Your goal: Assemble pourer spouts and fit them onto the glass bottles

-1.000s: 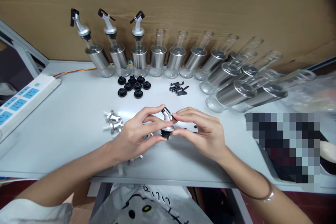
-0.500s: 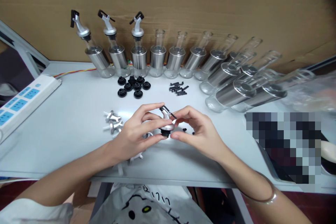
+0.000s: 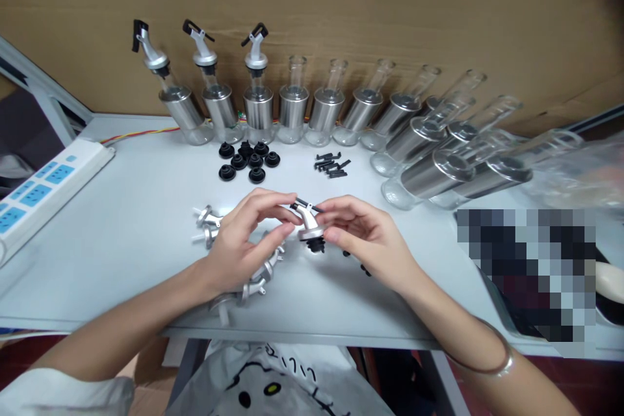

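A silver pour spout with a black lever on top and a black stopper underneath is held just above the white table. My right hand pinches its silver collar from the right. My left hand has its fingertips closed on the black lever from the left. Several bare silver spouts lie under and beside my left hand.
A row of steel-and-glass bottles lines the cardboard wall; three at the left carry spouts. Black stoppers and black levers lie in small piles mid-table. A power strip sits at the left, a plastic bag at the right.
The spout has risen slightly and tilted, its stopper now pointing down and right. My left fingers have moved up onto the lever while my right hand has shifted its pinch onto the collar.
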A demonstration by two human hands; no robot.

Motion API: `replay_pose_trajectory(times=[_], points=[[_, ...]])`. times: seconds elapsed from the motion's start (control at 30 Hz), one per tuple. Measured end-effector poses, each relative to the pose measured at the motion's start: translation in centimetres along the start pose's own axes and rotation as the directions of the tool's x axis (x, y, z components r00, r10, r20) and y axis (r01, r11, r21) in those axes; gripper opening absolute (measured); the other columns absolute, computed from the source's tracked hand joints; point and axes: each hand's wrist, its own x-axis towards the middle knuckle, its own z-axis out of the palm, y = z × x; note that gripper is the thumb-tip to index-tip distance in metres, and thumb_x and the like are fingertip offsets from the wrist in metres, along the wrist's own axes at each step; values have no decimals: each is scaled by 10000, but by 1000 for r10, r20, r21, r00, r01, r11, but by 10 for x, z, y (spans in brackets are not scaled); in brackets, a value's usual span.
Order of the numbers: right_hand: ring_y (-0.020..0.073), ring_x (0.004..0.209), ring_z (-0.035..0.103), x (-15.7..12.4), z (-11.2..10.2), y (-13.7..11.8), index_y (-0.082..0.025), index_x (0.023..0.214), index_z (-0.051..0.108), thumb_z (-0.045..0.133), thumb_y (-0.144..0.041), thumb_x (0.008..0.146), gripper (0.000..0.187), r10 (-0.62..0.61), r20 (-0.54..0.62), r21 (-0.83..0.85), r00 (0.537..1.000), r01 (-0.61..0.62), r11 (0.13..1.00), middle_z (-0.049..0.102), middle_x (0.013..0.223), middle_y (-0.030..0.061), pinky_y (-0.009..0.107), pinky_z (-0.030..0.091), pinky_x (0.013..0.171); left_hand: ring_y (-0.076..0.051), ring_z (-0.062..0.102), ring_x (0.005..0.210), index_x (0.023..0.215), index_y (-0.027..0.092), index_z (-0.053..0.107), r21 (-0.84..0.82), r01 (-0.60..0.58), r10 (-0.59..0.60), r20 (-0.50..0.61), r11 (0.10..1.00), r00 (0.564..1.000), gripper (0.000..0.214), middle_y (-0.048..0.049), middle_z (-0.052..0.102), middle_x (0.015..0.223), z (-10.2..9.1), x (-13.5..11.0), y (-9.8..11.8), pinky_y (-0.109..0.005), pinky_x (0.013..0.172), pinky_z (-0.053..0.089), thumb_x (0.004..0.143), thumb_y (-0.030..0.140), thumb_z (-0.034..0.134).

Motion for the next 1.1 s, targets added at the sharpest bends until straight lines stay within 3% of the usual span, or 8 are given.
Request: replay_pose_trajectory(times=[0.1,0.2,0.43,0.73,0.93,1.1], points=[[149,791,710,0,0,0,-228,1017,638,702,-366,812,255,-11,34,-15,999,12,1000,741,864,28,282,575,735,-107,675,854,1142,213,559,13,51,-49,-96,999,994,360,-26,588,1013,2,0,-2,-241,826,598,828,66,655],[154,808,708,-1,0,-1,-225,1021,661,690,-338,822,230,-22,65,-44,998,25,999,740,896,37,288,577,749,-94,660,840,1103,210,571,38,58,-53,-123,998,991,349,-5,589,955,3,0,-3,-208,809,589,804,62,677],[153,788,695,-1,0,2,-223,1021,702,826,-254,661,382,0,56,-67,998,3,998,735,879,21,322,584,811,-118,636,800,987,176,625,218,-40,52,-50,975,997,189,-27,643,886,-2,4,4,-242,726,571,825,93,675],[169,734,699,-2,1,4,-205,998,727,804,-315,695,332,-101,45,-196,994,108,975,752,831,41,344,596,750,-117,673,782,921,180,683,292,-116,127,-22,949,992,114,-31,683,884,-4,6,5,-237,709,589,835,106,672],[158,668,709,-3,-1,-6,-211,918,761,734,-257,773,154,-108,95,-218,990,126,968,775,805,38,257,582,593,-149,679,839,981,164,680,241,-87,92,-9,967,996,144,-70,687,923,-4,7,5,-274,747,594,837,162,680],[175,744,717,-1,-1,-5,-200,941,741,756,-246,731,216,-117,91,-239,989,136,961,770,852,50,295,599,689,-144,684,823,964,160,693,247,-92,105,-38,965,994,137,-70,691,912,-3,7,6,-256,734,586,832,131,674]])
